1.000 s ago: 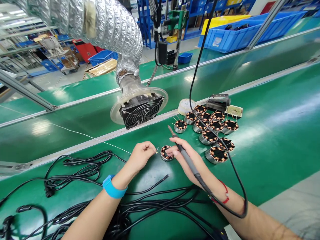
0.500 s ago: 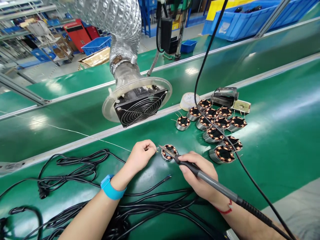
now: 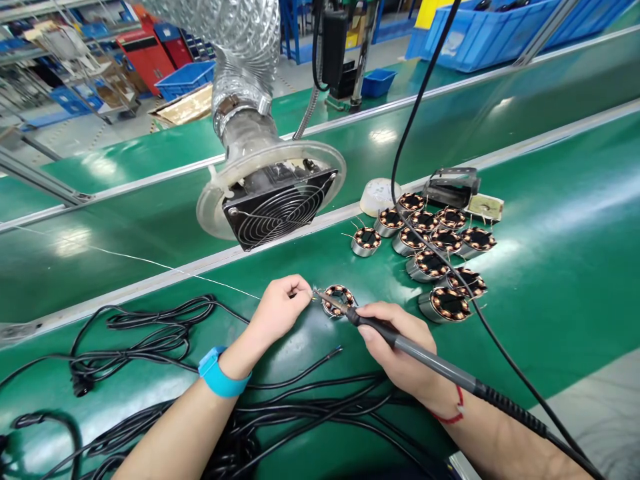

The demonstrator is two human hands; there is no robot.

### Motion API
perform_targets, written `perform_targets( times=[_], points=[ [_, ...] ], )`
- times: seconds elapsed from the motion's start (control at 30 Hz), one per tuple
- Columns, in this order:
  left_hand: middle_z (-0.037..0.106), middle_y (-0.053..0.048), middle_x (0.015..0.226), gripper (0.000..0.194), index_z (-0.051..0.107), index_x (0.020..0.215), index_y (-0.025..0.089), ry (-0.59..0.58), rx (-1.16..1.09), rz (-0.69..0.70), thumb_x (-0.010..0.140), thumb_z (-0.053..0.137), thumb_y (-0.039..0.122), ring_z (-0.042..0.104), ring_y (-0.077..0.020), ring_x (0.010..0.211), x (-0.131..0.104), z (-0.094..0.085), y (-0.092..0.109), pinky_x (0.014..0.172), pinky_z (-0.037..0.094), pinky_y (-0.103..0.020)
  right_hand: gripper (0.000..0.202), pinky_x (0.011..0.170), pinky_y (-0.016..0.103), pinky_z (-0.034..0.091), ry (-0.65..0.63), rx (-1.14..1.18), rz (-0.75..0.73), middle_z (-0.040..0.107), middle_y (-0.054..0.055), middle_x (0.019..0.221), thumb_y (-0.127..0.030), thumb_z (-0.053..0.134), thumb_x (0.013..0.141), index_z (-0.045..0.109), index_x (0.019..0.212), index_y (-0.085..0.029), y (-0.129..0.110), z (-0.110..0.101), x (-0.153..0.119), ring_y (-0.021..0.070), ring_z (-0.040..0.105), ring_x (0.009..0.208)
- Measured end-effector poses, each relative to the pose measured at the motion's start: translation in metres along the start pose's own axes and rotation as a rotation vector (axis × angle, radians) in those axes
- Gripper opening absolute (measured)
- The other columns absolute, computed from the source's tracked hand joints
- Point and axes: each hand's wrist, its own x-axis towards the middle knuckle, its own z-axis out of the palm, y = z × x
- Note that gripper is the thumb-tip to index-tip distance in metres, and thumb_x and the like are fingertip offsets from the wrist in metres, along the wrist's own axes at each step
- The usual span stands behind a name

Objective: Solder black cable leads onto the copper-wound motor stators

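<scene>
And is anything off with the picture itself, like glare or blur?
Head view: pale glare streaks the green bench at right; head view: the racks at upper left look soft and stretched; head view: the iron and ring are fairly clear, but the thin wires are too small to tell if the tip touches them.

The worktop (image 3: 565, 267) is plain green, with whitish glare patches. The stator (image 3: 345, 294) being worked shows copper-coloured coils repeating in a ring; the grouped stators (image 3: 447, 305) match, copper around black, with silver sides. The soldering iron (image 3: 435, 363) has a grey handle and black grip. Wristband (image 3: 223, 373): bright blue. Bracelet (image 3: 460, 408): red. Cables (image 3: 240, 443): black. Fan (image 3: 283, 210): black, patterned with concentric rings. Duct (image 3: 247, 60): silver, ribbed. Rear bin (image 3: 470, 40): blue
</scene>
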Motion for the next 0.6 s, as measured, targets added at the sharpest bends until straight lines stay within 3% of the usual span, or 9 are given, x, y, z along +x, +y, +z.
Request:
perform_targets(
  times=[0.6],
  points=[
    [0.049,0.003,0.058,0.014,0.052,0.059,0.016,0.005,0.059,0.058,0.068,0.050,0.028,0.043,-0.0097,0.059,-0.0003,-0.0006,-0.0016,0.059,0.033,-0.023,0.013,0.061,0.024,0.054,0.038,0.040,0.017,0.069,0.001,0.083,-0.018,0.058,0.086,0.061,0.098,-0.023,0.0042,0.0021,-0.0032,0.0135,0.065,0.066]
  ],
)
